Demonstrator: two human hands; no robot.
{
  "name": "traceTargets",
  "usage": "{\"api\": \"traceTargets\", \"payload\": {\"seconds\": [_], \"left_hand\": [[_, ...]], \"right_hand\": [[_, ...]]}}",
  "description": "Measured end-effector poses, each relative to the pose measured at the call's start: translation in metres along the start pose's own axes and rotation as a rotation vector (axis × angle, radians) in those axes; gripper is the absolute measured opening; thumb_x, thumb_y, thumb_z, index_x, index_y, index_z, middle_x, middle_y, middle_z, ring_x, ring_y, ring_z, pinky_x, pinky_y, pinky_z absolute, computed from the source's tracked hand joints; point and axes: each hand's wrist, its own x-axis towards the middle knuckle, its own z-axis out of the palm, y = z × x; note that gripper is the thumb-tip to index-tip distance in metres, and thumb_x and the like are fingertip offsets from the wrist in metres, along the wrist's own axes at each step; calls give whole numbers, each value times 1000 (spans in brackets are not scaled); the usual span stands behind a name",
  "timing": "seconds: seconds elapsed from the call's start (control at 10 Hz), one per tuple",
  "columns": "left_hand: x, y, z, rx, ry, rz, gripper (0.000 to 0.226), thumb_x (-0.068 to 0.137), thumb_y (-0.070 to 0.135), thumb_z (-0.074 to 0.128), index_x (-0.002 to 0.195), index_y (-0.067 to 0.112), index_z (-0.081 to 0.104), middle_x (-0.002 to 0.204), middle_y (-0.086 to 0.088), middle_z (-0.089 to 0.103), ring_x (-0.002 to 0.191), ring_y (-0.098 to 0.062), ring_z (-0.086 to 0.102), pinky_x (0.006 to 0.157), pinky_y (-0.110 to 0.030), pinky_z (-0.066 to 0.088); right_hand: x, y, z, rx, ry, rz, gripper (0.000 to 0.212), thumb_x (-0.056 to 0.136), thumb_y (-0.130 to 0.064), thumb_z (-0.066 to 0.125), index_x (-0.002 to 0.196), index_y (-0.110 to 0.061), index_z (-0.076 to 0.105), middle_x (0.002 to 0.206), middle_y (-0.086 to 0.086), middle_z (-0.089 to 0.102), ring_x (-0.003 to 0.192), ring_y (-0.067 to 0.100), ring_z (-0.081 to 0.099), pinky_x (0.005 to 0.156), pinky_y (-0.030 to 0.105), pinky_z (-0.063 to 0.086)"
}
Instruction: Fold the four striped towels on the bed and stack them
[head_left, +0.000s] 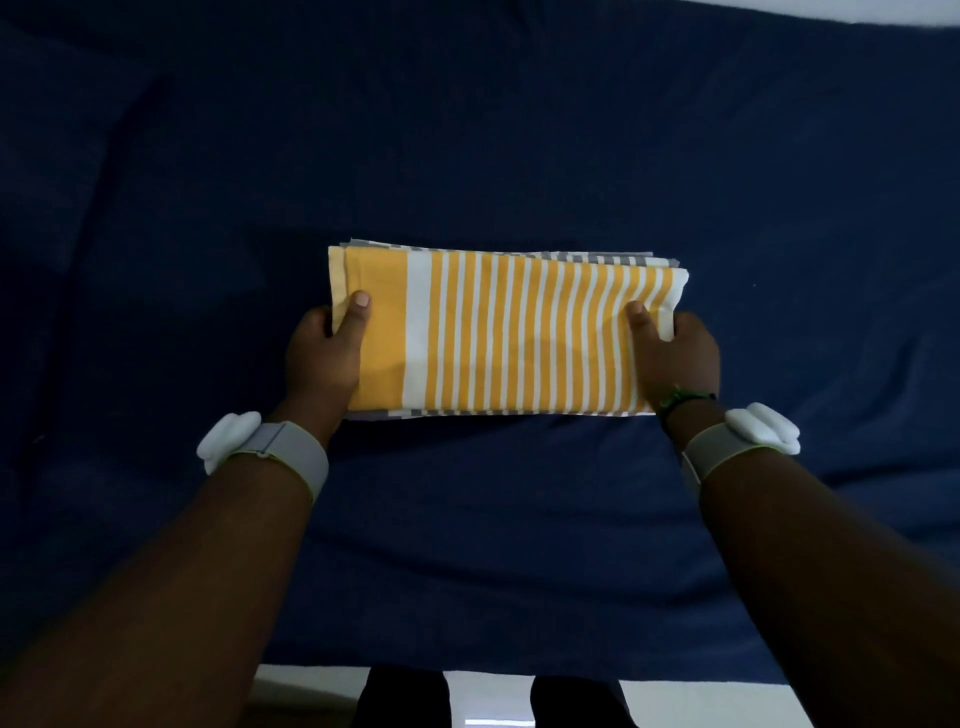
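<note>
Towels: a folded yellow towel (506, 332) lies on top of a stack (597, 256) in the middle of the bed (467, 130), grey-striped edges showing beneath at the far and near sides. At the left end, the left hand (324, 358) grips the towel, thumb on top, fingers tucked under and hidden. At the right end, the right hand (675, 358) holds it the same way, thumb pressed on the stripes. Gripping both ends probably keeps the folds square while the towel is set on the pile. How many towels lie underneath cannot be told.
</note>
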Motion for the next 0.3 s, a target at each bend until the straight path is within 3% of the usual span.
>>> {"api": "traceTargets", "payload": {"seconds": [0.1, 0.2, 0.3], "left_hand": [[-9, -5, -12, 103, 69, 96, 53, 95, 62, 57, 130, 21, 54, 124, 2, 61, 117, -23, 57, 96, -41, 47], [-22, -4, -18, 344, 181, 229, 70, 94, 59, 58, 148, 17, 43, 146, -7, 49, 135, -30, 44, 109, -50, 40], [-62, 5, -14, 673, 269, 564, 60, 94, 42, 59, 146, 16, 42, 154, -10, 37, 143, -34, 31, 112, -53, 29]], "right_hand": [[-18, -3, -7, -87, 93, -135, 61, 88, -68, 54, 119, -16, 59, 120, 5, 61, 109, 29, 58, 92, 46, 49], [-37, -11, -15, -170, 252, -347, 51, 91, -55, 59, 124, -16, 59, 127, 8, 56, 116, 32, 52, 94, 45, 44], [-83, -23, -16, -245, 270, -615, 43, 93, -46, 63, 125, -18, 60, 129, 6, 55, 119, 30, 48, 93, 43, 39]]}}
